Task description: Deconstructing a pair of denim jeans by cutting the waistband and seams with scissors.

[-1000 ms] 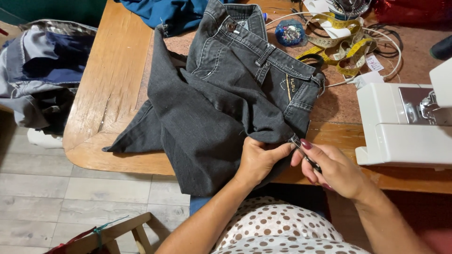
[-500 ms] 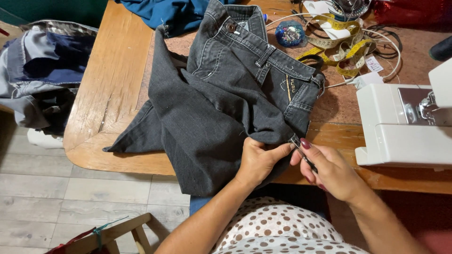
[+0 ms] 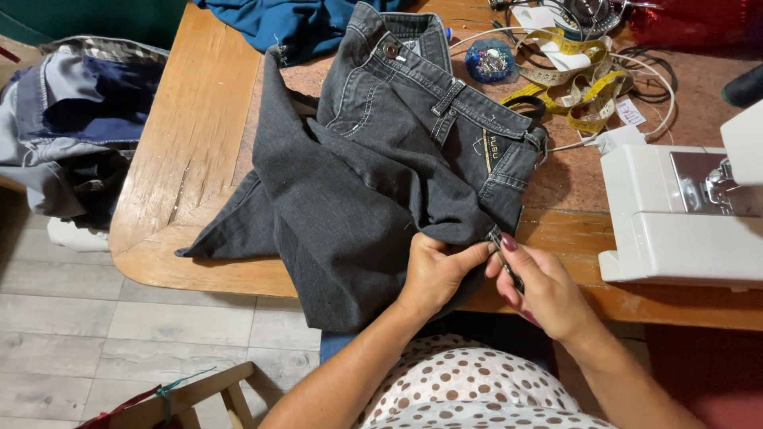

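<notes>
L hand point(image 3: 433, 274) pinching jeans point(image 3: 373, 183), R hand point(image 3: 540, 290) closed on tool point(image 3: 505, 266)

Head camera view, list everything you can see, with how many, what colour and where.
jeans: one pair, dark grey, spread across the table's middle
table: one, wooden, under the jeans
sewing machine: one, white, right side of the table
measuring tape: one, yellow, heaped at the far right
pincushion: one, blue, beside the tape
blue cloth: one, far edge of the table
clothes pile: one, grey and navy, left of the table
small tool: one, dark, thin, at the jeans' near edge
left hand: pinching the jeans' edge
right hand: fingers around the small tool
</notes>
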